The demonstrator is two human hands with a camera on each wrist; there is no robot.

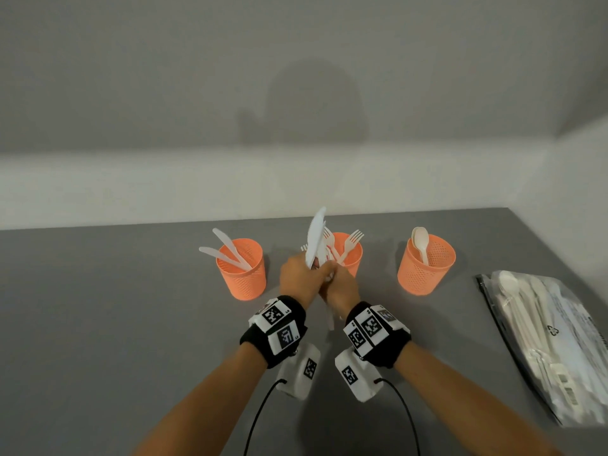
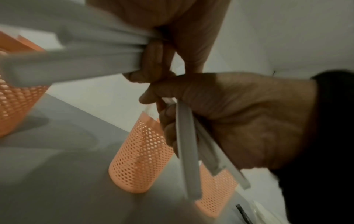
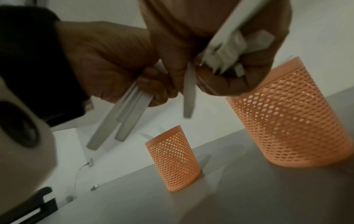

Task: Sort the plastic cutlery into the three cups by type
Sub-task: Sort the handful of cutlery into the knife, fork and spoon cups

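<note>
A matte grey table (image 1: 115, 307) meets a pale, bare wall (image 1: 197, 93) along its far edge, and a second wall closes in at the right. Three orange perforated cups stand in a row near that far edge. The left cup (image 1: 241, 274) holds two white knives (image 1: 227, 250), handles down, blades leaning up and to the left. The middle cup (image 1: 353, 255), partly hidden behind the hands, holds forks (image 1: 352, 240) with tines up; two show clearly, and any more cannot be counted. The right cup (image 1: 426, 266) holds spoons (image 1: 421, 241) standing nearly upright, bowls up; two appear nested together. Both hands meet above the table just in front of the middle cup. The left hand (image 1: 297, 278) is closed round a bundle of cutlery whose long axis runs near to far, a serrated knife blade (image 1: 316, 238) rising up and away, handles pointing back toward the person. The right hand (image 1: 340, 286) has its fingers curled round several white handles (image 2: 187, 151) that angle downward; what type they are cannot be told. At the right edge lies a clear plastic bag (image 1: 559, 340) containing more white cutlery, lengthwise near to far.
</note>
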